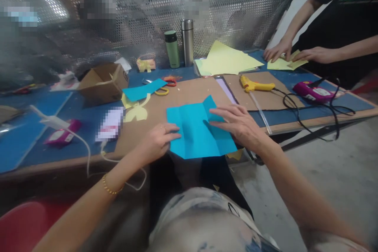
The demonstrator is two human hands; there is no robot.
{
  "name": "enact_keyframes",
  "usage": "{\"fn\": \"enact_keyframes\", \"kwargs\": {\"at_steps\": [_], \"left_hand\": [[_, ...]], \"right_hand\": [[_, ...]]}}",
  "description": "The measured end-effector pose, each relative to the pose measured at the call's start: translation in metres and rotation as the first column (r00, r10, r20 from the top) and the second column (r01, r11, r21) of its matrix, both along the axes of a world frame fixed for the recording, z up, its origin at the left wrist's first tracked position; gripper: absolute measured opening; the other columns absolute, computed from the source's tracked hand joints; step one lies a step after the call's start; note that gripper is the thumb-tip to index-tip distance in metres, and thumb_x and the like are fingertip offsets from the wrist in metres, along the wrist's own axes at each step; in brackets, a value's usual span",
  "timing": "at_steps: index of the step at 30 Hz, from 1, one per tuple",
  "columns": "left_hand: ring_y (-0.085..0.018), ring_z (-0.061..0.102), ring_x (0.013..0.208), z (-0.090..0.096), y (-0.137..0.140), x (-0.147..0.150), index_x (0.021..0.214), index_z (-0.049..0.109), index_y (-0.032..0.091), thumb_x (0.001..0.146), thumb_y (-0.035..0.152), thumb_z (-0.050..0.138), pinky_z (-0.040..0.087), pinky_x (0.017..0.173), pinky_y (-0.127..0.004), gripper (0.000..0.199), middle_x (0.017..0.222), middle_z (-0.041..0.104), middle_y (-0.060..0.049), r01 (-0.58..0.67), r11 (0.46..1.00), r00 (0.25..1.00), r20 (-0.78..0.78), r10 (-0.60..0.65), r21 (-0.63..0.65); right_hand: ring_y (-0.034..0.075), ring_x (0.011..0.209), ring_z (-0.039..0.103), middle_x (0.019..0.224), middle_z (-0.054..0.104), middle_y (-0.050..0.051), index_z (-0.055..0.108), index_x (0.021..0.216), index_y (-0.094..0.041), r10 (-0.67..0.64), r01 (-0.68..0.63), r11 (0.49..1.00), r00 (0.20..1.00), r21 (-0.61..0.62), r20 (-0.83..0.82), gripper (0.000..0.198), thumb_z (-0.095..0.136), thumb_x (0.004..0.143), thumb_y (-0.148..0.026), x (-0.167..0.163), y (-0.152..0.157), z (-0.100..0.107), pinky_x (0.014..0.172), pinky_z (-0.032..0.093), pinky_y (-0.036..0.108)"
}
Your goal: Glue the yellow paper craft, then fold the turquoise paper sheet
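A sheet of blue paper [196, 132] with upright creases lies partly unfolded before me, at the table's front edge. My left hand [161, 139] has its fingers bent together on the paper's left edge, gripping it. Over the right part of the sheet, my right hand [238, 124] stretches its fingers out, apart from each other, tips at the raised right fold. The right thumb is hidden. Under the sheet is a brown cardboard sheet [195, 91]. Left of it lie yellow paper cut-outs [137, 114], a blue paper strip [144, 89] and orange-handled scissors [170, 82].
A yellow glue gun [256, 84] with a black cord rests on cardboard at right, near a purple device [313, 91]. Behind stand a green flask [173, 51], a steel flask [188, 43] and yellow sheets [232, 59]. A cardboard box [103, 84] is at left. A co-worker's hands [314, 54] touch yellow paper.
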State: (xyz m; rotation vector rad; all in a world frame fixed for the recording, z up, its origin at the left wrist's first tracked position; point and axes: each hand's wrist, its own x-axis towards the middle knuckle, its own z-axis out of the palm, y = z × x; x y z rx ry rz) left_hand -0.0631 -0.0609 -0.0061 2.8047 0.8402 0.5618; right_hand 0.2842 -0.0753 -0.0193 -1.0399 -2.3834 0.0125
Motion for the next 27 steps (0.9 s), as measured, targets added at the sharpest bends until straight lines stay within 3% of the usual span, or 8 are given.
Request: {"fn": "enact_keyframes", "kwargs": {"at_steps": [3, 9, 11, 13, 16, 22, 25, 27], "left_hand": [[-0.025, 0.068, 0.118, 0.0, -0.002, -0.001, 0.108, 0.077, 0.022, 0.091, 0.005, 0.044, 0.054, 0.105, -0.048, 0.041, 0.116, 0.077, -0.012, -0.037, 0.999, 0.997, 0.06, 0.039, -0.04], [-0.024, 0.069, 0.106, 0.007, 0.0, 0.0, 0.092, 0.074, 0.023, 0.093, 0.02, 0.051, 0.051, 0.1, -0.044, 0.023, 0.105, 0.078, -0.008, -0.159, 0.967, 0.976, 0.118, 0.185, -0.199], [-0.022, 0.067, 0.084, 0.009, 0.002, 0.003, 0.074, 0.067, 0.022, 0.094, 0.033, 0.054, 0.052, 0.082, -0.036, 0.026, 0.083, 0.074, -0.003, -0.294, 0.91, 0.934, 0.114, 0.338, -0.293], [-0.018, 0.056, 0.065, 0.012, 0.006, 0.009, 0.058, 0.051, 0.022, 0.094, 0.044, 0.055, 0.043, 0.065, -0.03, 0.042, 0.062, 0.058, 0.001, -0.452, 0.817, 0.849, 0.108, 0.517, -0.359], [-0.016, 0.048, 0.06, 0.015, 0.013, 0.022, 0.057, 0.038, 0.023, 0.092, 0.046, 0.054, 0.033, 0.06, -0.029, 0.045, 0.057, 0.046, 0.003, -0.592, 0.723, 0.739, 0.119, 0.663, -0.357], [-0.021, 0.057, 0.072, 0.011, 0.031, 0.041, 0.086, 0.064, 0.021, 0.088, 0.037, 0.058, 0.04, 0.067, -0.032, 0.016, 0.076, 0.064, -0.003, -0.679, 0.69, 0.69, 0.102, 0.716, -0.249], [-0.024, 0.065, 0.079, 0.004, 0.034, 0.041, 0.132, 0.062, 0.021, 0.087, 0.031, 0.062, 0.047, 0.075, -0.035, 0.047, 0.091, 0.072, -0.006, -0.685, 0.689, 0.681, 0.128, 0.721, -0.238], [-0.026, 0.067, 0.087, -0.001, 0.033, 0.04, 0.149, 0.052, 0.023, 0.089, 0.028, 0.059, 0.05, 0.081, -0.036, 0.061, 0.098, 0.074, -0.007, -0.653, 0.734, 0.722, 0.14, 0.678, -0.185]], "right_hand": [[0.027, 0.123, 0.067, 0.125, 0.077, 0.007, 0.077, 0.116, -0.028, 0.157, -0.164, 0.98, 0.985, -0.109, -0.071, 0.025, 0.061, 0.1, -0.037, 0.005, 0.006, -0.007, 0.115, 0.041, 0.053], [0.028, 0.112, 0.074, 0.114, 0.08, 0.009, 0.081, 0.103, -0.026, 0.076, -0.136, 0.963, 0.965, -0.231, -0.25, 0.026, 0.065, 0.095, -0.044, 0.007, 0.007, -0.005, 0.104, 0.053, 0.048], [0.028, 0.097, 0.075, 0.102, 0.081, 0.007, 0.08, 0.094, -0.026, -0.048, -0.034, 0.96, 0.957, -0.277, -0.285, 0.029, 0.06, 0.097, -0.048, 0.003, 0.007, -0.003, 0.089, 0.058, 0.043], [0.025, 0.075, 0.071, 0.079, 0.076, 0.004, 0.076, 0.08, -0.026, -0.204, 0.116, 0.945, 0.941, -0.306, -0.271, 0.036, 0.056, 0.098, -0.049, -0.003, 0.011, -0.004, 0.071, 0.056, 0.038], [0.022, 0.063, 0.061, 0.065, 0.065, 0.002, 0.068, 0.075, -0.024, -0.378, 0.31, 0.909, 0.895, -0.278, -0.237, 0.033, 0.055, 0.097, -0.046, -0.013, 0.022, -0.007, 0.062, 0.046, 0.034], [0.027, 0.08, 0.065, 0.088, 0.073, 0.009, 0.067, 0.101, -0.021, -0.515, 0.489, 0.853, 0.845, -0.182, -0.143, 0.019, 0.058, 0.094, -0.037, -0.031, 0.034, -0.019, 0.068, 0.043, 0.034], [0.031, 0.094, 0.069, 0.11, 0.075, 0.014, 0.06, 0.134, -0.018, -0.559, 0.538, 0.827, 0.817, -0.161, -0.143, 0.044, 0.061, 0.092, -0.034, -0.036, 0.032, -0.019, 0.077, 0.048, 0.038], [0.033, 0.097, 0.069, 0.114, 0.075, 0.016, 0.057, 0.141, -0.018, -0.56, 0.547, 0.825, 0.825, -0.146, -0.077, 0.049, 0.059, 0.094, -0.031, -0.038, 0.031, -0.016, 0.079, 0.047, 0.04]]}}
